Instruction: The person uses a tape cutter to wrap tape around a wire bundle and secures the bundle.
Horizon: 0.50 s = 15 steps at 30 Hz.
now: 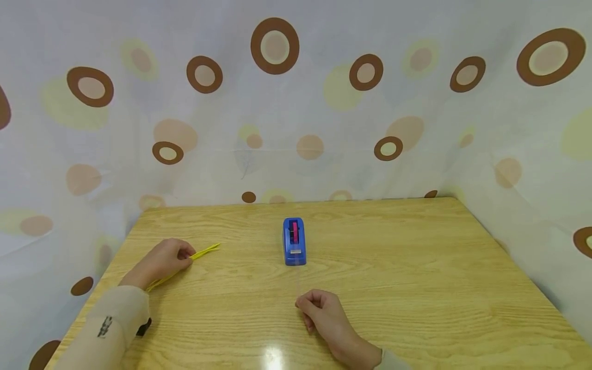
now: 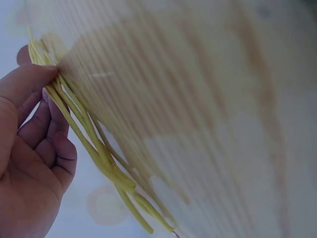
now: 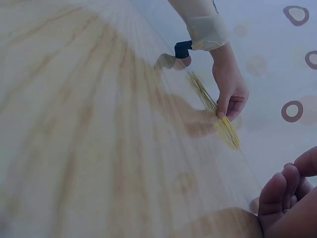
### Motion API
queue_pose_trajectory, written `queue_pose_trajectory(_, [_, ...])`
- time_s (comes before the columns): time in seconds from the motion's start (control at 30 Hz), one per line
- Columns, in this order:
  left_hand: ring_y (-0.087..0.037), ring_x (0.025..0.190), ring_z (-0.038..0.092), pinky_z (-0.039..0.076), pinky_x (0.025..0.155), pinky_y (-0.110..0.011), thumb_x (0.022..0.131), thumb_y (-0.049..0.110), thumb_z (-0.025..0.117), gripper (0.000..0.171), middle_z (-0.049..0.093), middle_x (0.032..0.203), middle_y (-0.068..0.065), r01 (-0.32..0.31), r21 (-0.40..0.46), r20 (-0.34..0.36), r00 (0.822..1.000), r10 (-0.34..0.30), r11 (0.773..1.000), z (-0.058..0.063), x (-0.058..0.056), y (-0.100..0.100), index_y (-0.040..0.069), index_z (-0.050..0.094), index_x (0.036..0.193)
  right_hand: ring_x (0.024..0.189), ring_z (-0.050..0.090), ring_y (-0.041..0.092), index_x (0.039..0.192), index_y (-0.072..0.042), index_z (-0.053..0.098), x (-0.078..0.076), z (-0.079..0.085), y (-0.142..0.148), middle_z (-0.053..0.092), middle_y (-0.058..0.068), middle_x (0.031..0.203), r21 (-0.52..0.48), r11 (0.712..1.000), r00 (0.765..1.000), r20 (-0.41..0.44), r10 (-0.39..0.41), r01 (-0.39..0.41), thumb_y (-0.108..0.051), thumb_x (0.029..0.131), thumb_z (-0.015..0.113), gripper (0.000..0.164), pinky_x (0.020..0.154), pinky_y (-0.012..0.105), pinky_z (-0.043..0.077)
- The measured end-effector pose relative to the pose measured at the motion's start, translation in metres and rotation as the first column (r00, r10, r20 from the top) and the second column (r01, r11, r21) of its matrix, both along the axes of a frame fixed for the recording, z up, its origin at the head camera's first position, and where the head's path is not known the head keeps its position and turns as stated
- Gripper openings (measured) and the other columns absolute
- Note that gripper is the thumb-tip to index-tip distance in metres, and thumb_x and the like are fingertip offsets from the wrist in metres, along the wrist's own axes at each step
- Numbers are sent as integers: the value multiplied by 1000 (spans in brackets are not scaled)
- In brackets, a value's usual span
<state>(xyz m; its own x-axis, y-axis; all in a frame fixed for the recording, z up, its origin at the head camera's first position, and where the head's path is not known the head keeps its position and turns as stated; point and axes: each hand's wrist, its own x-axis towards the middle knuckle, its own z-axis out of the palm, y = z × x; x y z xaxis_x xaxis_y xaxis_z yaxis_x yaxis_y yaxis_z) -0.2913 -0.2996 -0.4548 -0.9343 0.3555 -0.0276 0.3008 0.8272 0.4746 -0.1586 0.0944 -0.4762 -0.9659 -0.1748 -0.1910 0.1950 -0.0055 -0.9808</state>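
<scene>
My left hand [image 1: 167, 259] pinches a bundle of thin yellow strands [image 1: 203, 251] between thumb and fingers at the left of the table. In the left wrist view the strands [image 2: 101, 158] run past the thumb tip, some of them looped or bent. A blue tape dispenser [image 1: 295, 258] with a pink core [image 1: 295, 232] stands at the middle. From its front a faint clear strip of tape [image 1: 298, 280] stretches toward me. Its end is pinched by my right hand [image 1: 326, 316], thumb against the curled index finger, low over the table.
The wood-grain table [image 1: 407, 267] reaches back to a pale curtain [image 1: 310, 118] printed with circles, which also closes off both sides. A black piece [image 1: 144, 327] shows at the left sleeve. Light glares on the table near the front edge.
</scene>
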Motion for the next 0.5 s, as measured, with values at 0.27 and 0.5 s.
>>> queue_pose_trajectory(0.27, [-16,82,61,52,76,-41,89,5,69,10,66,90,1,2,-5,13,1000,-2,1000,4,2,2,4,71,98,55,45,10,95,9,65,-1,3,-1,50,0,62,-3,1000,1000,-17,1,-1,-12,98,62,22,51,20,42])
queue_pose_trajectory(0.5, [-20,87,64,53,77,-41,90,7,68,16,69,99,-6,-1,35,7,1000,1,999,9,5,6,1,71,105,56,45,10,95,9,65,0,1,0,50,0,62,5,1000,1000,5,-2,2,-13,98,61,22,52,20,42])
